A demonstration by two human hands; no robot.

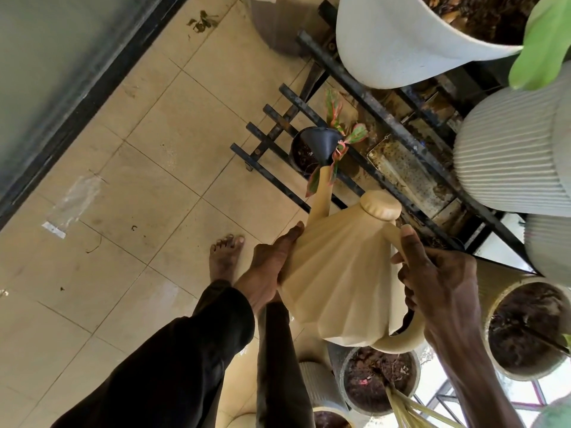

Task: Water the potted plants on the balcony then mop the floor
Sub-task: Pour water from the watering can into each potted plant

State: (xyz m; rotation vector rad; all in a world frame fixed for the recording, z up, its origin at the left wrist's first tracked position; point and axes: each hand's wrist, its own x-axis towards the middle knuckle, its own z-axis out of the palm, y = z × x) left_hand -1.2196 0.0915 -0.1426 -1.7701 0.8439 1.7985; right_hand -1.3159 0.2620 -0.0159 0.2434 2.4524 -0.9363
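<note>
— Head view, the only one we have. Where is our watering can [336, 273]?

— In the air between both our hands, above the tiled floor [154, 149]. Its long axis runs from the looped handle [401, 342] near us, through the body and out along the spout [321, 193], pointing away from us at the black metal rack [386, 118]

— And the fingers?

— Our right hand [441, 282] is wrapped round the handle, fingers [403, 270] curled on it and the thumb laid along the top. Our left hand [272, 264] lies flat on the can's left flank, fingers [293, 234] straight and together, propping rather than gripping

— What does the pour turn on?

— The black funnel-shaped rose [321, 140] at the spout's tip sits right over the small black pot [301, 152] on the rack's lower bars, just beside the plant [355, 134] with its red-and-green leaves. We judge that the right hand raises the handle end while the left steadies the tilt. We can't tell whether water is running

— Surfaces?

— The can is matt cream, folded in facets like a shell, with a round knob lid [381, 205]. The rack is scuffed and dirty. On it stand a ribbed pale pot [506, 156] and a smooth white pot [401, 41]. The soil in the little pot looks dark and crumbly

— The mop?

— None in sight; we judge we're in the watering half
</note>
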